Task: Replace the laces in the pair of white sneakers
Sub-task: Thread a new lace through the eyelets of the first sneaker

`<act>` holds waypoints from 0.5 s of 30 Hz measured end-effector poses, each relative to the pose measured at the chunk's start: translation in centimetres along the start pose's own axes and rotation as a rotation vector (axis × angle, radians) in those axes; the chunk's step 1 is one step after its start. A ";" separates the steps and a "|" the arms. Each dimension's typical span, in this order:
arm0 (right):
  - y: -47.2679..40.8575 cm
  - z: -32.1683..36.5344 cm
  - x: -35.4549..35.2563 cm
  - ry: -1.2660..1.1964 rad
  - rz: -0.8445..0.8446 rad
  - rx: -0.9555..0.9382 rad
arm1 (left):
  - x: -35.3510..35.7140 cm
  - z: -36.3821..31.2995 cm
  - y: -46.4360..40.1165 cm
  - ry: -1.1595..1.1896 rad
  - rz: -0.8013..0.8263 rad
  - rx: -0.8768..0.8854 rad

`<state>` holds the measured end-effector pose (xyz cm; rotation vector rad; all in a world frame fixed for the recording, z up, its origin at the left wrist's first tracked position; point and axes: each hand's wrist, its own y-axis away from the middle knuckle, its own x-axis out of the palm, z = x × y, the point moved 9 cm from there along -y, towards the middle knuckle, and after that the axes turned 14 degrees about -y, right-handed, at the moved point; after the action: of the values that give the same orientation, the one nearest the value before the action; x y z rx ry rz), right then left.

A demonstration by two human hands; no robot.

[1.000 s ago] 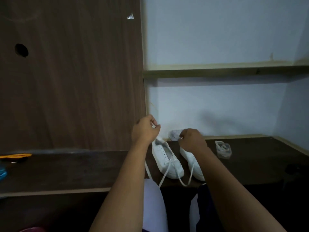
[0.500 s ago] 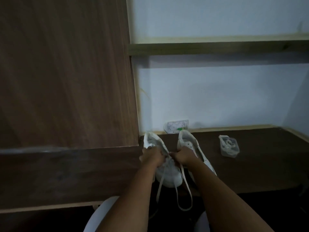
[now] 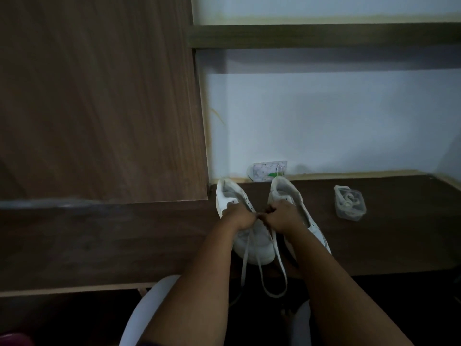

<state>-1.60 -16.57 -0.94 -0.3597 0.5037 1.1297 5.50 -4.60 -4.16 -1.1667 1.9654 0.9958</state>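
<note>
Head view, dim light. Pair of white low-top leather sneakers at frame centre on dark brown wooden desk [image 3: 399, 236], heels toward pale wall, toes toward near edge. Left white sneaker [image 3: 252, 243] under both hands; right white sneaker [image 3: 287, 193] just beside it, partly covered by right forearm.

Left hand [image 3: 238, 217] and right hand [image 3: 283, 217] both clenched over eyelet row of left sneaker, fingertips meeting; each appears to pinch flat white shoelace [image 3: 279, 265], though exact pinch point hidden by knuckles. Loose lace runs down from hands, over toe, past desk edge, hanging in a loop toward lap.

Risks, as judged:
- Dangling loop could snag on desk edge or knee and jerk lace out of an eyelet.
- Hard pull could drag unweighted left sneaker toward near edge; toe already close to it.
- Poor light makes a missed or skipped eyelet likely.
- Right forearm lying across right sneaker could nudge it sideways.

Edges and room: tall brown wood-grain panel [image 3: 99, 101] close at left, touching heel corner of left sneaker. Wall close behind heels, small printed card [image 3: 269, 171] leaning there. Small clear plastic container [image 3: 349, 203] well apart at right; open desk between. Shelf board [image 3: 324, 36] in upper right, high above hands.
</note>
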 end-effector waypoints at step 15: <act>-0.3 -0.7 1.6 0.031 -0.139 -0.071 | -0.9 -0.7 1.4 -0.311 -0.083 0.156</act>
<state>-0.93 -15.84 -2.36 -0.4677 0.4602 1.0104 4.49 -4.37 -2.63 -0.9374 1.7010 0.9031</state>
